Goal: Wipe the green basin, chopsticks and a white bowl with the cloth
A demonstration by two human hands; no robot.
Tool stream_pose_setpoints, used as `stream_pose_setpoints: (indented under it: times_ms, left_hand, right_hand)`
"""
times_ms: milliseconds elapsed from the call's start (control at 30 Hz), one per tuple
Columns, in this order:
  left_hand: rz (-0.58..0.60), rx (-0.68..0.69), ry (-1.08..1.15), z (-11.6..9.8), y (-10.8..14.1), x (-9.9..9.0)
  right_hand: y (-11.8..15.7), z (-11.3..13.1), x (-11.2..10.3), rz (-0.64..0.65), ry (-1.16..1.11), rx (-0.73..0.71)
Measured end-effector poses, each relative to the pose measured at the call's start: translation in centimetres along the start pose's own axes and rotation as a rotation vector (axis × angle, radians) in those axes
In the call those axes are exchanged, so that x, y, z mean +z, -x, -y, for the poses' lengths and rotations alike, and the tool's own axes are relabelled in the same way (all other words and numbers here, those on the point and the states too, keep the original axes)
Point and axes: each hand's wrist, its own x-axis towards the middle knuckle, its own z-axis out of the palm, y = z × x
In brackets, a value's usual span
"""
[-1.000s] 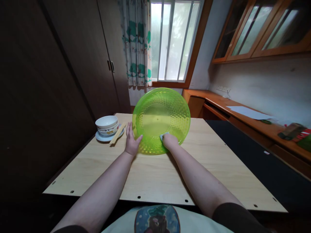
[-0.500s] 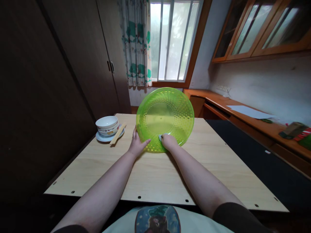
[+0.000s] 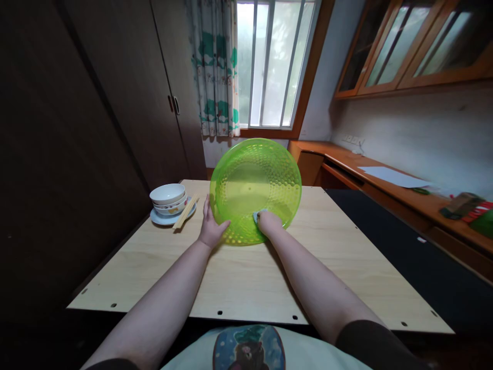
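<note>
A translucent green plastic basin [image 3: 250, 174] stands tilted up on the table, its inside facing me. Its lower left rim is gripped by my left hand [image 3: 212, 226], thumb on the inner side and fingers behind the wall. Inside the basin, low and right of its middle, my right hand [image 3: 268, 224] is closed around a pale bluish cloth [image 3: 257, 217] and rests against the inner surface. Most of the cloth is hidden by the fist.
Left on the wooden table [image 3: 246, 282] sit several stacked white bowls [image 3: 168, 194] on a plate [image 3: 164, 220], with wooden chopsticks [image 3: 186, 211] leaning on its edge. A dark panel [image 3: 385, 231] and an orange desk [image 3: 339, 150] with paper [image 3: 393, 177] lie to the right.
The basin has shifted slightly left together with my left hand. My right hand stays low inside it, still closed on the cloth, now a little nearer the right rim.
</note>
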Motion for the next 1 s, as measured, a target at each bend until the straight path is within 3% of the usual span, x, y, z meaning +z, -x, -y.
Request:
stream_pose_setpoints:
  times_ms: [133, 367, 800, 1000]
  left_hand:
    - [-0.005, -0.007, 0.017, -0.2, 0.1, 0.0]
    - [-0.024, -0.013, 0.042, -0.2, 0.2, 0.0]
    - [-0.042, -0.019, 0.055, -0.1, -0.1, -0.4]
    - [-0.068, -0.048, 0.048, 0.1, 0.1, -0.2]
  right_hand:
    - [0.3, 0.2, -0.2, 0.005, 0.028, -0.001]
    - [1.4, 1.4, 0.3, 0.003, 0.005, -0.303]
    - [0.5, 0.4, -0.2, 0.005, 0.032, -0.004]
    - [1.2, 1.2, 0.2, 0.001, 0.064, -0.249]
